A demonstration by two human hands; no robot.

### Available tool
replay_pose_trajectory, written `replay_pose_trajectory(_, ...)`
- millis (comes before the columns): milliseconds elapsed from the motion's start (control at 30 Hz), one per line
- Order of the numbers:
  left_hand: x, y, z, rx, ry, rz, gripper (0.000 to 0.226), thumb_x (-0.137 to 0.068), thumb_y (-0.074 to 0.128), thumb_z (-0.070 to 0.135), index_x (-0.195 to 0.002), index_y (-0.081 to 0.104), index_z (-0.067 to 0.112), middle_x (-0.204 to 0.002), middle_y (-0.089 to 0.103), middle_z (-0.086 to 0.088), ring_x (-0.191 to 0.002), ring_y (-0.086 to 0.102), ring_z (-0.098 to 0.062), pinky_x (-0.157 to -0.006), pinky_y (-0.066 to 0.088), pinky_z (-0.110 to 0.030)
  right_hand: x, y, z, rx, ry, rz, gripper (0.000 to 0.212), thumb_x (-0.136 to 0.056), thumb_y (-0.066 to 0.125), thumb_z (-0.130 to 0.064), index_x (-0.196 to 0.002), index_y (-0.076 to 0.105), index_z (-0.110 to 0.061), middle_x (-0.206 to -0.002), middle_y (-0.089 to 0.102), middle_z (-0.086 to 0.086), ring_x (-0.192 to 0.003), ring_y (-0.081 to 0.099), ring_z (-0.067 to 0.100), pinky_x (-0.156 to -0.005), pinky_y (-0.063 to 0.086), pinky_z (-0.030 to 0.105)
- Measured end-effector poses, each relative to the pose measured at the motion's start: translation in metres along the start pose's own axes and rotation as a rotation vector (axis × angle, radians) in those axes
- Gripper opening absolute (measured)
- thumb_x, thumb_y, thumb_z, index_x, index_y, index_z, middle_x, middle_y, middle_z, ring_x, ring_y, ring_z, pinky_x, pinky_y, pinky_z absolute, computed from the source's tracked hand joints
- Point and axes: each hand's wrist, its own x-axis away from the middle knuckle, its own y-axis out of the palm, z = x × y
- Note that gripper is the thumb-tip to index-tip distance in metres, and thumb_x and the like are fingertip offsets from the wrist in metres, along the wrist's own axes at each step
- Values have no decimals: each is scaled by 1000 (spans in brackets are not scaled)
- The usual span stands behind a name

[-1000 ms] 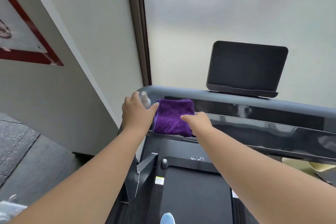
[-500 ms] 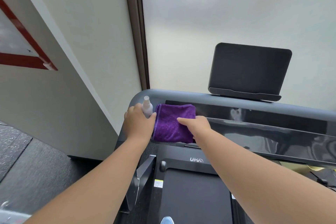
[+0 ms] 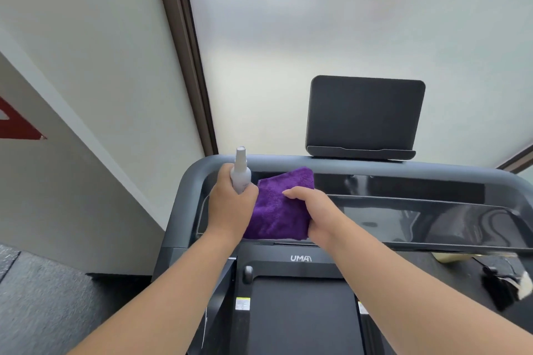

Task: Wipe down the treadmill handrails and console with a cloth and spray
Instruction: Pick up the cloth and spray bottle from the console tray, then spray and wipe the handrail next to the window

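Note:
A folded purple cloth [image 3: 279, 204] lies at the left end of the treadmill's glossy black console [image 3: 418, 210]. My right hand [image 3: 313, 212] grips the cloth's right edge, fingers over its top. My left hand [image 3: 230, 204] is closed around a small white spray bottle [image 3: 240, 174], held upright just left of the cloth, nozzle up. The grey handrail [image 3: 360, 166] curves around the console's back and left side. A dark tablet holder [image 3: 364, 115] stands on the rail behind the console.
A white wall and a brown door frame [image 3: 184, 52] stand close on the left. The black running belt [image 3: 300, 320] lies below my arms. A yellowish object [image 3: 447, 258] and a black-and-white item [image 3: 507, 287] sit at the lower right.
My left hand has lifted the spray bottle upright, so it shows more above my fist. My right hand has closed on the cloth's right edge. The view has tilted upward slightly.

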Motion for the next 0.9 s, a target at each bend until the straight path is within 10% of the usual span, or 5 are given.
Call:
replay_pose_trajectory(267,15,68,41,76,50,-317,42,-98,60,26,-135,43,37,-93,61,-4,-60,64,-15,-74,62,-38,23,-88,-4,-124,-69,163,33,-87,71,-8,-120,66,-6,-109,77,22,-98,76,43,-80,63,58)
replay_pose_trajectory(567,47,182,107,111,146,-412,5,-103,55,33,-105,56,28,-90,60,-6,-77,62,-30,-61,51,-16,61,-202,-41,-210,-166,259,18,-91,71,-9,-109,68,-11,-97,80,16,-89,77,39,-71,65,51)
replay_pose_trajectory(767,76,258,142,-23,263,-478,62,-99,62,35,-147,32,62,-110,68,-2,-89,69,-22,-91,58,-37,96,-297,-51,-304,-199,311,24,-91,70,-8,-115,68,-7,-106,78,21,-99,75,43,-83,61,57)
replay_pose_trajectory(900,92,300,161,-111,318,-518,62,-98,64,32,-147,33,57,-105,70,-5,-78,69,-17,-77,58,-26,117,-356,-47,-397,-212,373,27,-90,71,-9,-117,68,-8,-106,78,20,-99,75,43,-82,62,57)
